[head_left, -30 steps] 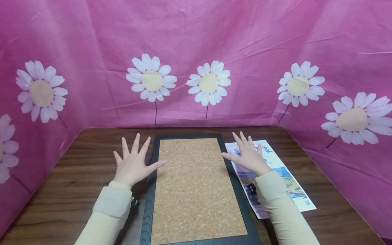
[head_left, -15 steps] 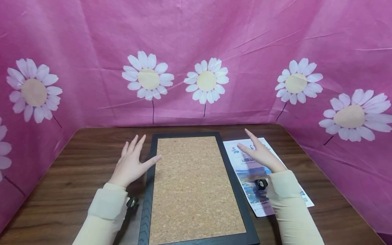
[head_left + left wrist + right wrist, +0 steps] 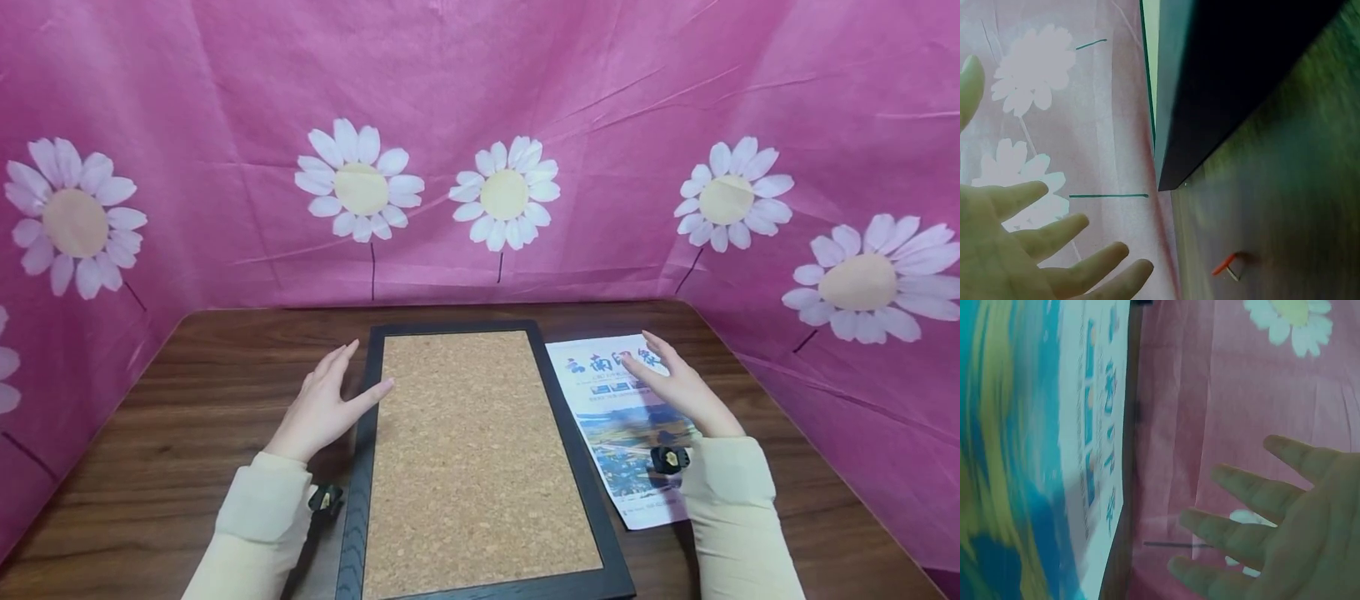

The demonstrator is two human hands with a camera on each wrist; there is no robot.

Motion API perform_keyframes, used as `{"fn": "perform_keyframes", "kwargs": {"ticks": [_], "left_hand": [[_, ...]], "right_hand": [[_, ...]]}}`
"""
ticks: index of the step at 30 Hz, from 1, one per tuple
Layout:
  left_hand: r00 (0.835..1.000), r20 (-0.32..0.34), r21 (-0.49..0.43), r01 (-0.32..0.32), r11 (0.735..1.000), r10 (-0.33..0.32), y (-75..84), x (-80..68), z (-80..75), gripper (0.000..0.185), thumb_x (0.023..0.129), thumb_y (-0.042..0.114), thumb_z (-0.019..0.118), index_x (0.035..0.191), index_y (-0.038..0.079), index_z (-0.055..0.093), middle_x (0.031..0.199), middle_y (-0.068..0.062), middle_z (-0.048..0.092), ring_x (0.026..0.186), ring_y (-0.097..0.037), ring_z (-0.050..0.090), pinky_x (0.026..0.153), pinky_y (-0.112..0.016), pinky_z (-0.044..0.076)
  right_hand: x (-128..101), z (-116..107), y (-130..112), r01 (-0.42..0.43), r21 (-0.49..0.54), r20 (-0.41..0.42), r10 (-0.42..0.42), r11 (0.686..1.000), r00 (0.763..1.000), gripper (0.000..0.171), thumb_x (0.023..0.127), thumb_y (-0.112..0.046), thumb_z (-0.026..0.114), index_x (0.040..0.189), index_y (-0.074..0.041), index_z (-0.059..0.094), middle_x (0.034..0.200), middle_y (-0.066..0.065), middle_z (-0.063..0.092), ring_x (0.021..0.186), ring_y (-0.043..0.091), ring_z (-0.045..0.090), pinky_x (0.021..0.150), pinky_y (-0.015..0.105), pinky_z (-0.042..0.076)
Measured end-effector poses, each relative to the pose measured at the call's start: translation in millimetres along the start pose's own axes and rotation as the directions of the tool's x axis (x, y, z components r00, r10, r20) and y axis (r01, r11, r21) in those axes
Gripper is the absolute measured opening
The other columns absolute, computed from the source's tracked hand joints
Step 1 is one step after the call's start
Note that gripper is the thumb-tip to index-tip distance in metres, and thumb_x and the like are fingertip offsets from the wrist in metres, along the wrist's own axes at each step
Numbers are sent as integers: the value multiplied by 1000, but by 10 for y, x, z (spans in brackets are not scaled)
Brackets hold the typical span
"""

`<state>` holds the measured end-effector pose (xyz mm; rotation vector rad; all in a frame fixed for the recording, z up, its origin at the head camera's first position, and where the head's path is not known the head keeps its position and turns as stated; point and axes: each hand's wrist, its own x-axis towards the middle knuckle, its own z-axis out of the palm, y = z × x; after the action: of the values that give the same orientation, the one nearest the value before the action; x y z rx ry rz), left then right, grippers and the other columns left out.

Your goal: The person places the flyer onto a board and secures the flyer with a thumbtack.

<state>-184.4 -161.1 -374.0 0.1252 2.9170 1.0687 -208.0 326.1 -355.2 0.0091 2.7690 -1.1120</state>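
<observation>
One cork board (image 3: pixel 480 454) in a dark frame lies in the middle of a brown wooden desk (image 3: pixel 187 400), with one printed leaflet (image 3: pixel 626 425) just beside its right edge. Five whole white daisies show on the pink cloth (image 3: pixel 480 100) behind. Compared with a second ago, both hands sit lower and their fingers are less spread. The left hand (image 3: pixel 324 408) holds nothing, fingers straight and loosely together, its thumb tip at the board's left frame. The right hand (image 3: pixel 678 383) hovers over the leaflet, fingers relaxed and slightly apart, gripping nothing.
</observation>
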Motion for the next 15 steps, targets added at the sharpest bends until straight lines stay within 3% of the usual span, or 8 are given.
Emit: {"fn": "perform_keyframes", "kwargs": {"ticks": [9,15], "left_hand": [[998,62,-27,9,1000,-7,-36,19,0,103,88,69,57,160,10,11,160,-27,19,144,-49,26,110,-69,30],[994,107,-48,-4,999,9,-86,35,15,101,88,56,66,157,0,19,152,-31,32,123,-44,55,99,-57,48]], "right_hand": [[-22,-158,253,-106,-18,-41,105,994,994,101,95,-61,52,158,-3,-2,159,35,9,142,58,15,108,75,23],[-81,-228,466,-245,-40,-71,242,969,968,107,94,-69,43,155,7,-1,154,42,15,140,59,20,110,71,25]]}}
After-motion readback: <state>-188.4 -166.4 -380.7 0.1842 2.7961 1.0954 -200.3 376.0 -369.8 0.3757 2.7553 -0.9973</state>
